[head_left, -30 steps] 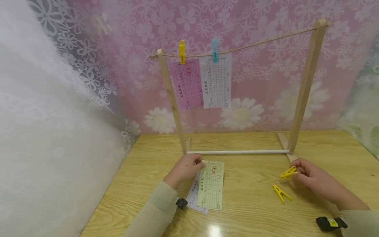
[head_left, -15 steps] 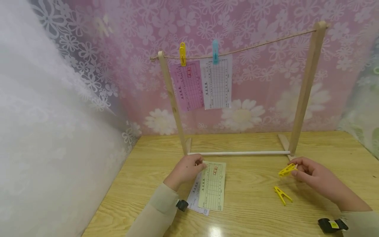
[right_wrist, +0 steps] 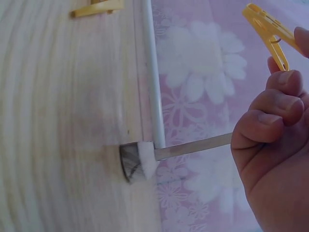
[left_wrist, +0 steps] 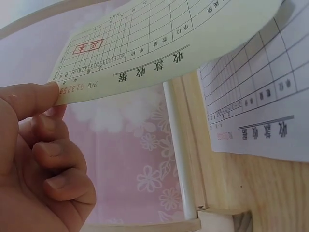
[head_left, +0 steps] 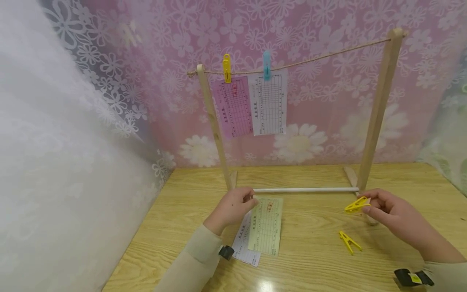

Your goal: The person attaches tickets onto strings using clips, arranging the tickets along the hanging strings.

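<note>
The left hand (head_left: 233, 207) pinches the far left corner of a green slip (head_left: 266, 227) between thumb and fingers, lifting that edge off the table (head_left: 313, 259) just near the rack's white bar (head_left: 306, 190). To the right, the right hand (head_left: 392, 213) pinches a yellow peg (head_left: 356, 205) at its fingertips, while another yellow peg (head_left: 349, 241) lies on the table nearer.

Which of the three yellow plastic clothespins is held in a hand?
The yellow plastic clothespin pinched by the right hand; one other lies loose on the table, the third clips the pink slip to the string.
</note>
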The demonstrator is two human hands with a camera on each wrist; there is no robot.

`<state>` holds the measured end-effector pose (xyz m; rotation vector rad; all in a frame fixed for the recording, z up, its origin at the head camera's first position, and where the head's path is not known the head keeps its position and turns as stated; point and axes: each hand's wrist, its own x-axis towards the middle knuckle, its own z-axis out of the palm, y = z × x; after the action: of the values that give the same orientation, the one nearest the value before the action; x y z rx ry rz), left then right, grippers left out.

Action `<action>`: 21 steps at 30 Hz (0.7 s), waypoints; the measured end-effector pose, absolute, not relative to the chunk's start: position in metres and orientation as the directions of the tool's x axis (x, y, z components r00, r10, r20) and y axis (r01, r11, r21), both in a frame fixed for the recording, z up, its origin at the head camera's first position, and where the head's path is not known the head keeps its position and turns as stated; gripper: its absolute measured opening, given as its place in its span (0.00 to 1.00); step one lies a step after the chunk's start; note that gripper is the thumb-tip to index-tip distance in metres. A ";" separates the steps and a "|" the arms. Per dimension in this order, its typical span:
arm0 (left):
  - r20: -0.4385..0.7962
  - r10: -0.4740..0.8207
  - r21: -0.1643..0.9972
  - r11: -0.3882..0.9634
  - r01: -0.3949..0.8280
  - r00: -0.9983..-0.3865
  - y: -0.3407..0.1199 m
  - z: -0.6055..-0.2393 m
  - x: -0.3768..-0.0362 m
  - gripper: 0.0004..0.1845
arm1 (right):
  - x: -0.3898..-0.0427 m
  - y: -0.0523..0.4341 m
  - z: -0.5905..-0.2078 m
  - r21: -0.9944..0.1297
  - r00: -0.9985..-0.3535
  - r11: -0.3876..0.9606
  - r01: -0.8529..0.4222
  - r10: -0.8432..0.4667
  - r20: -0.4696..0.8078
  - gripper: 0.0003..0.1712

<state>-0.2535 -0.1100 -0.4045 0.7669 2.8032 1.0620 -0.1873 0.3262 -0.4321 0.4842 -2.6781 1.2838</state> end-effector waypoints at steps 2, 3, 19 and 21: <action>0.144 0.473 0.613 0.647 0.454 -0.869 -0.109 -0.402 -0.253 0.09 | -0.187 0.326 -0.430 -0.731 -0.936 0.586 -0.351 -0.233 0.263 0.18; 0.151 0.475 0.601 0.652 0.463 -0.867 -0.108 -0.401 -0.253 0.08 | -0.187 0.325 -0.428 -0.729 -0.935 0.585 -0.355 -0.235 0.266 0.18; 0.176 0.495 0.514 0.691 0.509 -0.850 -0.101 -0.380 -0.253 0.07 | -0.193 0.323 -0.392 -0.631 -0.912 0.660 -0.407 -0.249 0.327 0.07; 0.187 0.497 0.503 0.693 0.517 -0.848 -0.100 -0.377 -0.253 0.07 | -0.195 0.323 -0.388 -0.605 -0.905 0.677 -0.418 -0.254 0.342 0.10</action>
<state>-0.2526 -0.1002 -0.3769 0.8757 2.9239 0.8865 -0.1947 0.3228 -0.3875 0.5416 -2.6617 1.0449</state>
